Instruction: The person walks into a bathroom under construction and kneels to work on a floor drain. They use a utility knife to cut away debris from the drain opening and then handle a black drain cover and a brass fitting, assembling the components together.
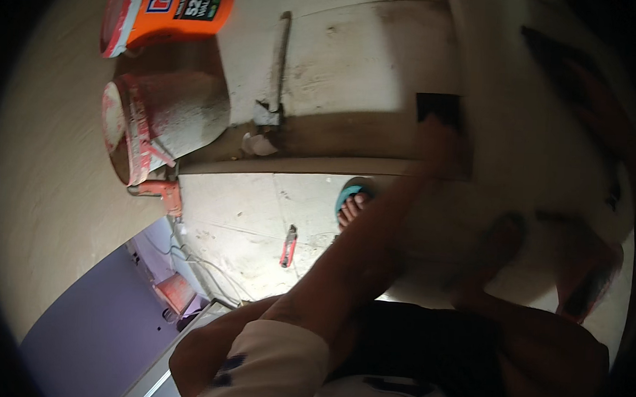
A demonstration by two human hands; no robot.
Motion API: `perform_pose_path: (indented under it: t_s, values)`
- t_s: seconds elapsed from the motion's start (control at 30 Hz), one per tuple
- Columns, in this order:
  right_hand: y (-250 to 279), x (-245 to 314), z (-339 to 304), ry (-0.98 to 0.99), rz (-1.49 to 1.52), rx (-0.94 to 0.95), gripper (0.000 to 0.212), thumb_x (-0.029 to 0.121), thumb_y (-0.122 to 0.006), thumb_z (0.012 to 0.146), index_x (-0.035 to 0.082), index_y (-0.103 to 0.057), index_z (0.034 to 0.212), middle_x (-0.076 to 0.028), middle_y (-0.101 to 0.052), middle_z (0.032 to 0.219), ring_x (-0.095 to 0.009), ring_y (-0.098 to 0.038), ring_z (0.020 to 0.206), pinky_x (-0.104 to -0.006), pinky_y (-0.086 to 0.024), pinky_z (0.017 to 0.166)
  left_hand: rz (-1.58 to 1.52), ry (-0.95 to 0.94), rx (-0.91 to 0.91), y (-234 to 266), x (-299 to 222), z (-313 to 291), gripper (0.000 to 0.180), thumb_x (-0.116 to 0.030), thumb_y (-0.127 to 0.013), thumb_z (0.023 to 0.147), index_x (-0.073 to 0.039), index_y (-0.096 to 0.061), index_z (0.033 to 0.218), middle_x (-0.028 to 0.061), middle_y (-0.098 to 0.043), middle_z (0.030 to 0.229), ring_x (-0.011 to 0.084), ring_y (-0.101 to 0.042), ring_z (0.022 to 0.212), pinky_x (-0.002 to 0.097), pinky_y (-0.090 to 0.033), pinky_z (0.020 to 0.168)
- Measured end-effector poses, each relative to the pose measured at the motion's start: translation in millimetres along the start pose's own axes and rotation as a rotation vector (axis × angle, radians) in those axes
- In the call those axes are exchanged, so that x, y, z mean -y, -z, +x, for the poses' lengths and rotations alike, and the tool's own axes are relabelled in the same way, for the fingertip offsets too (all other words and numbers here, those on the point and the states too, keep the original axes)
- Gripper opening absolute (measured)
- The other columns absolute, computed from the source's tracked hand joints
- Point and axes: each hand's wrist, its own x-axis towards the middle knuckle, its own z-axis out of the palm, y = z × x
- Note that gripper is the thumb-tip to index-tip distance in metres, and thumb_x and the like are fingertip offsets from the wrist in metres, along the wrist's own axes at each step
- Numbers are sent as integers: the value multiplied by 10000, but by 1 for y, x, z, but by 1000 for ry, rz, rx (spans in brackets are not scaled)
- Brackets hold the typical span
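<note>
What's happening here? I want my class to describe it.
A person stretches out the left arm, with the left hand at a dark square; it is too dim to tell whether it grips or only presses it. The right hand can't be made out. A red cutter lies unheld near a foot in a teal slipper. Toward the picture's left are an orange bucket, a stained bucket and a red drill, none being handled.
</note>
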Motion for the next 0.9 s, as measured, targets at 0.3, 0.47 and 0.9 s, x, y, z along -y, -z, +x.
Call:
perform_pose_path:
  t_s: [0.3,0.47,0.9]
  values:
    - [7,15,13,-83,1,-59,691,103,-620,817,106,-317,1438,-144,-427,1380,-291,-454,1244,-374,-357,1051,524,-951,193,230,94,-21,303,-330,-582,893,-28,-594,926,153,-603,728,269,-623,706,398,-490,664]
    - [17,37,32,-225,35,85,670,161,-613,842,72,-306,1431,-180,-446,1359,-314,-466,1229,-395,-372,1040,386,349,690,321,199,-228,463,-322,-684,819,-76,-477,1152,138,-608,926,277,-617,852,408,-498,732]
    - [29,68,22,-138,-91,119,659,202,-597,865,50,-292,1430,-198,-443,1366,-334,-457,1238,-414,-366,1047,-452,652,69,170,228,-284,719,-475,-637,845,-43,-379,1358,150,-620,907,315,-630,787,450,-506,676]
